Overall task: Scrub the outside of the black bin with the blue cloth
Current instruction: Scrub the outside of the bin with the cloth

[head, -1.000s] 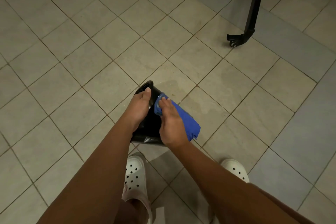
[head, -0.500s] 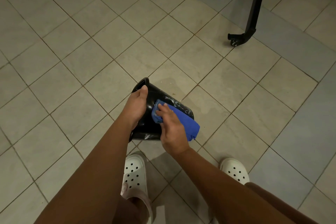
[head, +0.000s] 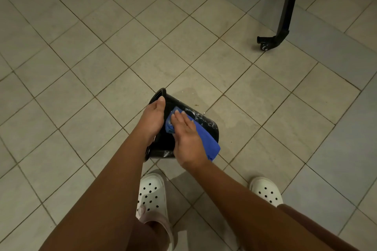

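Looking light and stiff, the glossy black plastic bin (head: 206, 126) lay tipped on its side over the tiled floor (head: 102, 67). Its sudsy wall was probably slippery, so the rim seemed the surest hold. The left hand (head: 152, 120) gripped it there. The right hand (head: 186, 138) pressed the folded blue cloth (head: 206, 138) flat with straight fingers, which were curled half a second earlier.

only one view here, a wide-angle head cam pointed steeply down at the tiled floor (head: 81, 71). the black bin (head: 206, 126) sits close, just below centre. forearms come in from 6 o'clock, white clogs (head: 152, 193) at the bottom edge, wheeled black leg (head: 288, 6) up at 1 o'clock.
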A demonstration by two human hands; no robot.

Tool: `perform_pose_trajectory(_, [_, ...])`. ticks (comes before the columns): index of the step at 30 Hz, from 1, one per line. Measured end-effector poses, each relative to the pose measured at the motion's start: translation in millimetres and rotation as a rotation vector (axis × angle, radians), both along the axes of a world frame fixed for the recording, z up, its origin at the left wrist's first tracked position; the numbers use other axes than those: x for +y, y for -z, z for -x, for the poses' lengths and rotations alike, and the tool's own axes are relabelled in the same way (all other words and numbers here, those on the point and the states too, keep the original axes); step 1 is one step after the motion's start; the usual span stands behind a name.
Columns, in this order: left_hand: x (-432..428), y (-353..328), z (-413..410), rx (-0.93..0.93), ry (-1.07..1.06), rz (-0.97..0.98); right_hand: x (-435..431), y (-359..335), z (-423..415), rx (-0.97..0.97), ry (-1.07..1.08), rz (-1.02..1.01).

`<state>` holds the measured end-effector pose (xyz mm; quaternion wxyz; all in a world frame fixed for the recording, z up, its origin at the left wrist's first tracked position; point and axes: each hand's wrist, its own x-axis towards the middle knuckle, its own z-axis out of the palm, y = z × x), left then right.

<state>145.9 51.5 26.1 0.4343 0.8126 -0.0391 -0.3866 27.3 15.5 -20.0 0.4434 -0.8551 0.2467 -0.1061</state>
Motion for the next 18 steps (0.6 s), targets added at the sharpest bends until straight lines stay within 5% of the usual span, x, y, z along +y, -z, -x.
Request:
perform_pose_trajectory(3, [0, 0, 2, -0.021, 0.028, 0.011, -26, 1, -6, 0.036, -0.062, -0.066])
perform_pose_trajectory(7, [-3, -1, 4, -0.060, 0.060, -0.015, -31, 6, 4, 0.169, 0.134, -0.094])
perform_pose_trajectory(15, [1, -1, 5, -0.111, 0.093, 0.001, -19, 0, -5, -0.013, -0.063, -0.077])
perform_pose_trajectory(18, [1, 0, 6, -0.121, 0.092, 0.001, -22, 5, -4, 0.089, 0.091, -0.112])
